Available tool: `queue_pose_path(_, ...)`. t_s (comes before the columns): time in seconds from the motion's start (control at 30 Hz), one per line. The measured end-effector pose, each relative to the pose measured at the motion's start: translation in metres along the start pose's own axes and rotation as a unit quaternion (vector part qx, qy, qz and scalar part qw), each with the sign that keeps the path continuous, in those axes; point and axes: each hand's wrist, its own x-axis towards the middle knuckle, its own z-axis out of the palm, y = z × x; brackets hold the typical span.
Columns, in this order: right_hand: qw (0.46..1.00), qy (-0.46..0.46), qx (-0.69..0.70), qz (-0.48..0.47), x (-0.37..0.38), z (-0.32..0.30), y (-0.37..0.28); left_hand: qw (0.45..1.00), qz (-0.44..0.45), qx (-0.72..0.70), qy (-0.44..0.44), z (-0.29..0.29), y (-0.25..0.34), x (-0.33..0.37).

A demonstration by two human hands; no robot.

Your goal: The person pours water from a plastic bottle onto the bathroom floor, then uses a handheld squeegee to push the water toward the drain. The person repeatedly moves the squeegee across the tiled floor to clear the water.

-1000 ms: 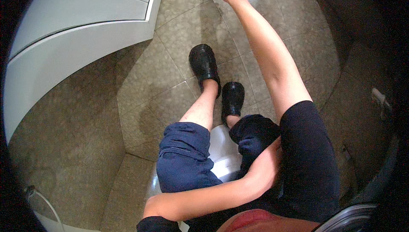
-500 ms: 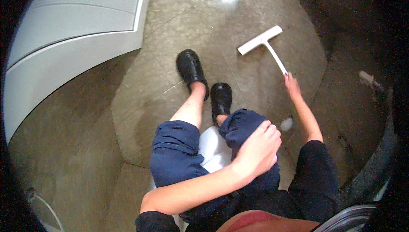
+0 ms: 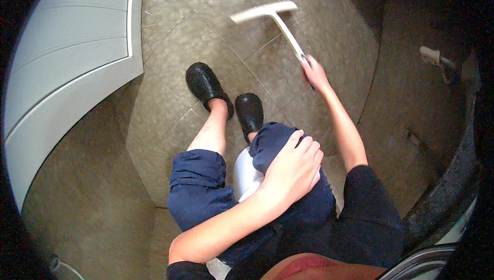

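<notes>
A white squeegee [image 3: 285,29] with a wide T-shaped head reaches out over the tiled floor. Its head is slightly blurred, and I cannot tell whether it touches the tiles. My right hand [image 3: 315,73], arm stretched forward, is wrapped round the dark lower end of the handle. Across my lap lies my left forearm. My left hand [image 3: 293,169] rests on my right knee, palm down over the dark blue trouser [image 3: 272,133], with nothing in it. The fingers lie side by side, bent over the knee.
Black clogs [image 3: 203,82] are on my feet. White seat-like surface [image 3: 247,172] shows between my legs. A pale panelled door [image 3: 77,28] stands at the left. On the right wall is a white and metal fixture [image 3: 437,57]; a hose-like line [image 3: 64,265] is at lower left.
The squeegee has swung forward and to the left with my right hand, its head now tilted differently. My left hand stays on the knee. The whole view has shifted somewhat.
</notes>
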Motion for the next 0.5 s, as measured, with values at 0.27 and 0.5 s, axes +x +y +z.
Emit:
queue_pose_path(0.27,0.982,0.059,-0.137,-0.113,0.141,0.042,-0.155,0.997,-0.007,-0.042,-0.069,-0.024,0.001,0.005)
queue_pose_path(0.5,0.977,0.06,-0.154,-0.136,0.042,0.055,-0.023,0.998,-0.046,-0.005,0.033,-0.011,0.001,-0.013)
